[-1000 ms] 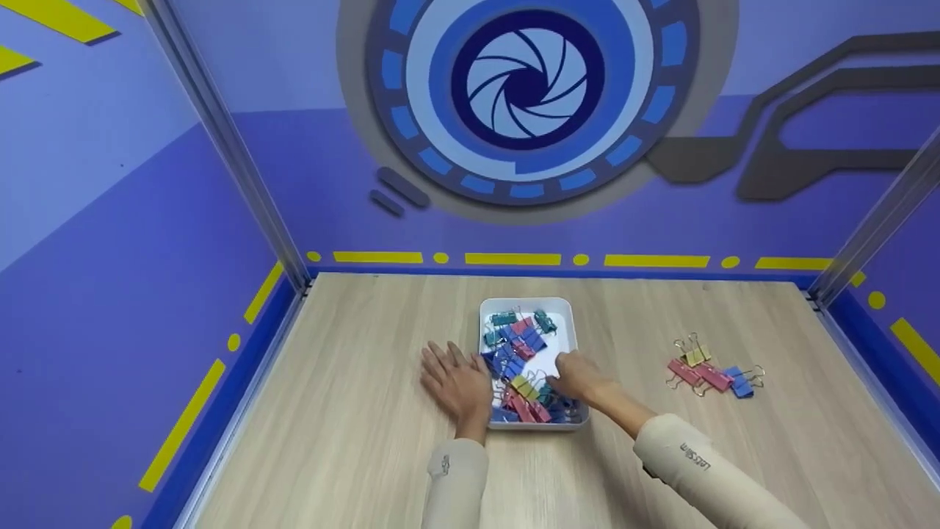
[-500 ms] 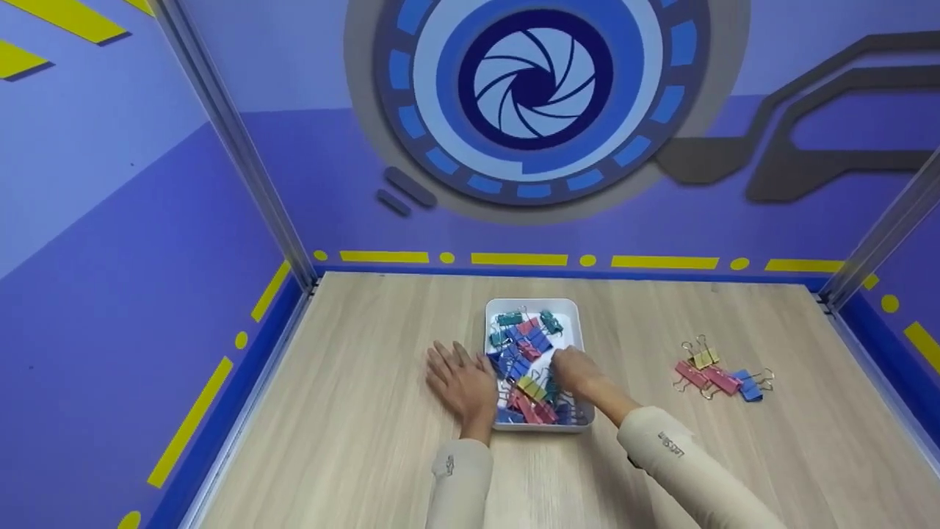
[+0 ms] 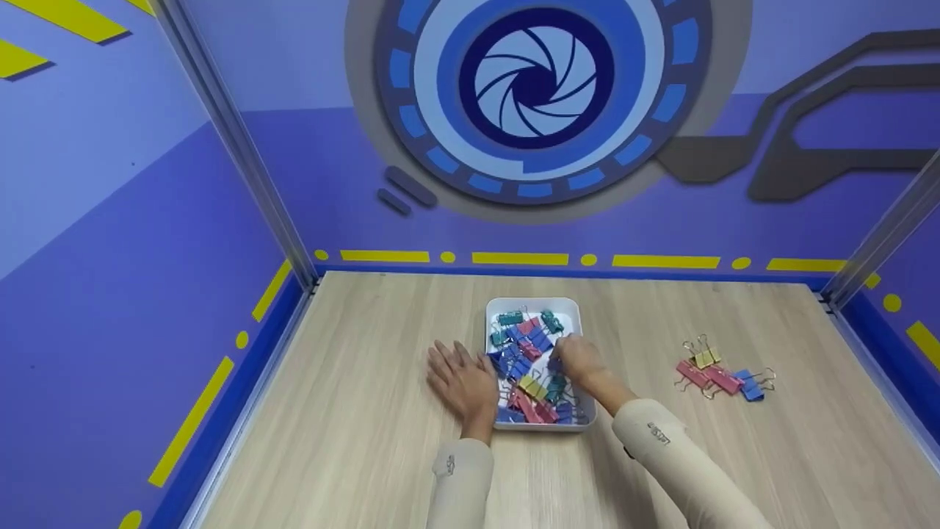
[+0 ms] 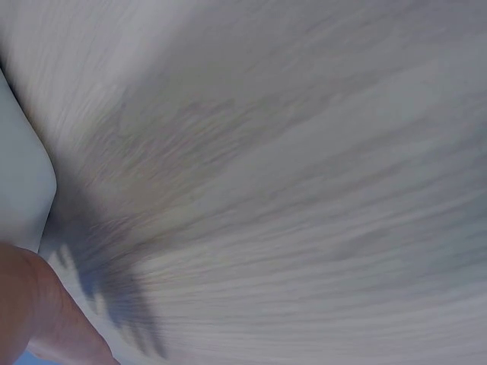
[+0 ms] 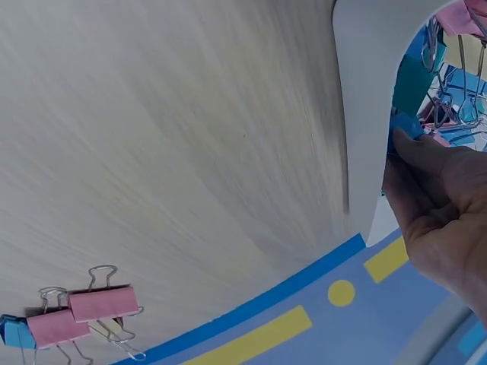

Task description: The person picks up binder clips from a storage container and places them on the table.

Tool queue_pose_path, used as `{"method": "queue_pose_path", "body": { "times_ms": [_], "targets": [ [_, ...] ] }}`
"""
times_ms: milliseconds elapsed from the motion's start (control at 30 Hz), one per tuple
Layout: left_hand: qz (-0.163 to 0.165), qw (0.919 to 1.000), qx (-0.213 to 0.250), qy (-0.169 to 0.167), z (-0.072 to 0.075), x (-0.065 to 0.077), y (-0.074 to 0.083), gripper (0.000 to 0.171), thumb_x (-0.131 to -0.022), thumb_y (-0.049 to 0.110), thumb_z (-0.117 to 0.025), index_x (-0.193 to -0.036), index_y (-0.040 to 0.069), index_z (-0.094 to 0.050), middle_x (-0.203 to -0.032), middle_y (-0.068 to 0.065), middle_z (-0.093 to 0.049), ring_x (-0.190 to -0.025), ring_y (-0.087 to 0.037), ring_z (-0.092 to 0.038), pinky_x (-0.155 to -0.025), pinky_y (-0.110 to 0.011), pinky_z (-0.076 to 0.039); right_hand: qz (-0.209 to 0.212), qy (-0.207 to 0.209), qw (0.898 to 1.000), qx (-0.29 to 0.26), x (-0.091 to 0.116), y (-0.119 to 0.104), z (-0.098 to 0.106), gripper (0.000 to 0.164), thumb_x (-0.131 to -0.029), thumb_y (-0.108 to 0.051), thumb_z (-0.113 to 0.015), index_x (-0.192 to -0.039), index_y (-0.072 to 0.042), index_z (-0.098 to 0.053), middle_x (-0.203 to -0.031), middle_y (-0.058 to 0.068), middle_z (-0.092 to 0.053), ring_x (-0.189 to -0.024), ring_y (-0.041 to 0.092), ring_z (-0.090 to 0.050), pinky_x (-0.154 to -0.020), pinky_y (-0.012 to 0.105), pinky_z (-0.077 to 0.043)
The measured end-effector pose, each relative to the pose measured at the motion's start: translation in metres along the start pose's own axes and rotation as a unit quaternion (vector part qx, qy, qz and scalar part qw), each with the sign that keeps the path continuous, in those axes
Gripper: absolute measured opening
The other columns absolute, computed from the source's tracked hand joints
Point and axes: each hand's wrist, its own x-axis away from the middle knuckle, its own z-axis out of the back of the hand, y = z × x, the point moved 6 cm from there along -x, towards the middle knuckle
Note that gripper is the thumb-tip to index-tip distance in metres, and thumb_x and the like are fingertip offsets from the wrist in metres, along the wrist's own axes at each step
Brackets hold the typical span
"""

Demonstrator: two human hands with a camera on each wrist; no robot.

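Observation:
A white tray (image 3: 534,429) holds a jumble of blue, green, pink and yellow binder clips (image 3: 530,387). My left hand (image 3: 464,383) lies flat along the tray's left side, fingers straight, thumb at the rim. Only part of that hand (image 4: 53,312) shows in the left wrist view, beside the tray's pale wall (image 4: 23,167). Inside the tray's right side is my right hand (image 3: 580,360), fingers curled. In the right wrist view its thumb and fingers pinch a blue binder clip (image 5: 405,125), partly hidden by the thumb, close to a green clip (image 5: 415,82).
To the right on the wooden table (image 3: 367,353) lies a small group: a yellow binder clip (image 3: 706,358), pink clips (image 3: 723,380) and a blue clip (image 3: 750,385). Patterned blue panels (image 3: 411,228) stand behind and at both sides of the table.
My right hand has shifted a little back and left within the tray, uncovering a green clip at the right. The left hand stays at the tray's side. The view has swung slightly left.

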Motion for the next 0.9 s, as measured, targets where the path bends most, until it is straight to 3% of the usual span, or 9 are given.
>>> {"method": "queue_pose_path", "body": {
  "times_ms": [200, 367, 467, 600, 733, 900],
  "targets": [
    [0.000, 1.0000, 0.006, -0.004, 0.000, 0.002, 0.001, 0.060, -0.103, 0.046, -0.050, -0.152, 0.011, -0.049, -0.167, -0.019, -0.030, -0.156, -0.038, -0.026, -0.126, -0.058, -0.024, 0.014, 0.022, 1.000, 0.016, 0.005, -0.001, 0.001, 0.011, -0.091, 0.008, -0.062, -0.091, 0.008, -0.073, -0.086, 0.023, -0.071, -0.080, 0.037, -0.069, -0.076, 0.052, -0.060],
    [-0.002, 1.0000, 0.000, -0.003, 0.001, 0.000, 0.000, 0.060, -0.103, 0.046, -0.049, -0.153, 0.012, -0.048, -0.167, -0.018, -0.031, -0.157, -0.038, -0.025, -0.126, -0.057, -0.024, 0.020, 0.048, 0.998, 0.026, 0.006, -0.004, 0.011, 0.020, -0.087, 0.015, -0.058, -0.096, 0.008, -0.074, -0.090, 0.026, -0.072, -0.085, 0.042, -0.070, -0.078, 0.054, -0.060],
    [-0.006, 1.0000, -0.005, 0.000, 0.000, 0.001, 0.000, 0.060, -0.104, 0.047, -0.048, -0.152, 0.012, -0.049, -0.166, -0.018, -0.031, -0.156, -0.038, -0.026, -0.126, -0.057, -0.025, 0.025, 0.050, 0.998, -0.003, 0.007, -0.006, 0.022, 0.035, -0.085, 0.018, -0.056, -0.106, 0.002, -0.079, -0.100, 0.024, -0.075, -0.093, 0.043, -0.072, -0.084, 0.055, -0.060],
    [-0.007, 0.9999, -0.007, -0.004, -0.001, 0.003, 0.001, 0.060, -0.104, 0.047, -0.047, -0.153, 0.012, -0.048, -0.167, -0.018, -0.030, -0.156, -0.038, -0.026, -0.125, -0.057, -0.026, 0.031, 0.064, 0.997, -0.022, 0.010, -0.004, 0.039, 0.042, -0.085, 0.019, -0.054, -0.105, -0.005, -0.081, -0.102, 0.020, -0.078, -0.091, 0.041, -0.073, -0.079, 0.055, -0.061],
    [-0.004, 1.0000, -0.003, -0.008, 0.000, 0.003, 0.001, 0.061, -0.104, 0.046, -0.049, -0.154, 0.012, -0.047, -0.167, -0.018, -0.030, -0.157, -0.037, -0.025, -0.126, -0.056, -0.025, 0.021, 0.069, 0.996, -0.044, 0.015, 0.008, 0.054, 0.045, -0.084, 0.021, -0.050, -0.103, -0.006, -0.081, -0.102, 0.018, -0.079, -0.092, 0.039, -0.074, -0.079, 0.054, -0.061],
    [-0.004, 1.0000, 0.005, -0.005, 0.001, 0.001, 0.001, 0.060, -0.103, 0.045, -0.048, -0.153, 0.012, -0.047, -0.167, -0.018, -0.031, -0.157, -0.037, -0.024, -0.126, -0.056, -0.024, -0.009, 0.065, 0.996, -0.057, 0.026, 0.038, 0.067, 0.042, -0.084, 0.023, -0.048, -0.101, 0.001, -0.080, -0.099, 0.022, -0.077, -0.089, 0.039, -0.074, -0.080, 0.053, -0.062]
  ]
}}
